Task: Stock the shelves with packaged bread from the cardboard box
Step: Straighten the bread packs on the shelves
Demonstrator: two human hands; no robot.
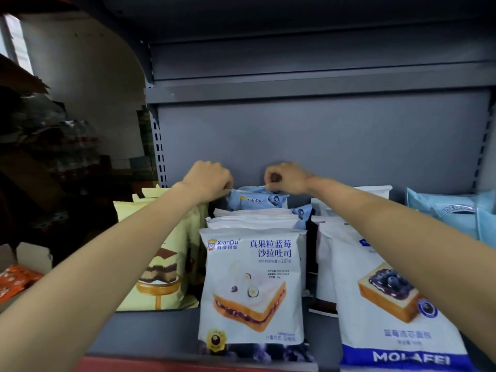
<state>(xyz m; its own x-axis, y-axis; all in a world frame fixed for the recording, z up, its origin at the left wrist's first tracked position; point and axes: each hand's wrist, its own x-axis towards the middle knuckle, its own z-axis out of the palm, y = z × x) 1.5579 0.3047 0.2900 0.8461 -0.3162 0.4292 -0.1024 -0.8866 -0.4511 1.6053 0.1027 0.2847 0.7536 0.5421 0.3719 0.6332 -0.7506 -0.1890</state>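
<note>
A row of white XianDu blueberry toast packs (252, 285) stands on the grey shelf (161, 334), one behind another. At the back of that row a light-blue XianDu pack (255, 200) is held by its top edge. My left hand (208, 178) pinches its top left corner and my right hand (285, 177) pinches its top right corner, both reaching deep toward the shelf's back panel. The cardboard box (24, 257) shows at the far left edge, with orange packs (13, 283) inside.
Cream tiramisu-cake packs (163, 267) stand left of the row. White and blue Molafei blueberry bread packs (386, 291) stand to the right, with pale blue packs (456, 213) further right. An upper shelf (295, 87) overhangs. Dark stacked goods fill the left background.
</note>
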